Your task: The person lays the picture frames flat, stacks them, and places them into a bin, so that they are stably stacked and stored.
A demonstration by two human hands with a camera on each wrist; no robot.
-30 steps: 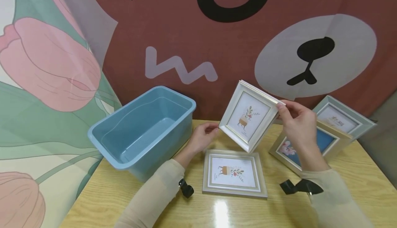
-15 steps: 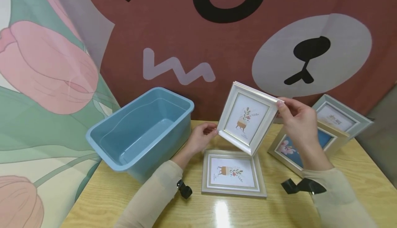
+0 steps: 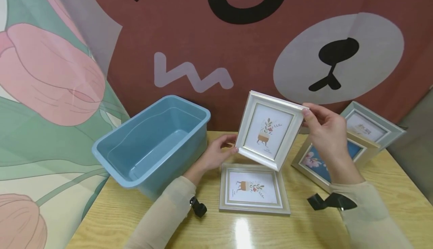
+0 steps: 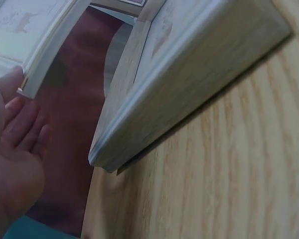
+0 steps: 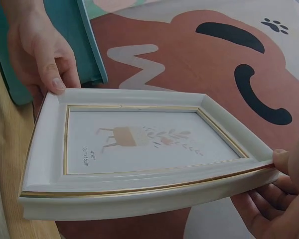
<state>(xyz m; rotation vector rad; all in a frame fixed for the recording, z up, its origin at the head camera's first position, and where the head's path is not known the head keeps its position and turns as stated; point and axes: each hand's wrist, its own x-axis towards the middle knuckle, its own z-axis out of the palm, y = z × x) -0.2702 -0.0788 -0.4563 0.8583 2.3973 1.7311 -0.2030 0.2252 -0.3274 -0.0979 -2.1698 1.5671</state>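
Observation:
A white picture frame (image 3: 274, 158) with a thin gold inner line and a plant print is held up, tilted, between both hands. My right hand (image 3: 328, 140) pinches its upper right corner, thumb on the front and fingers behind. At the lower left corner my left hand (image 3: 216, 153) has its thumb on the front edge and its fingers behind; the left wrist view shows that thumb (image 4: 10, 82) on the corner. Below, a second picture frame (image 3: 255, 207) with a similar print lies face up on the table.
To the left stands a blue plastic bin (image 3: 199, 155) with bare insides. On the right, a gold-edged picture frame (image 3: 311, 177) with a pink flower leans before a grey-green picture frame (image 3: 390, 128). A printed cloth (image 3: 189, 34) hangs behind the wooden table (image 3: 270, 234).
The held picture frame has shifted slightly left and turned a little more upright. My left thumb has come onto its lower left corner.

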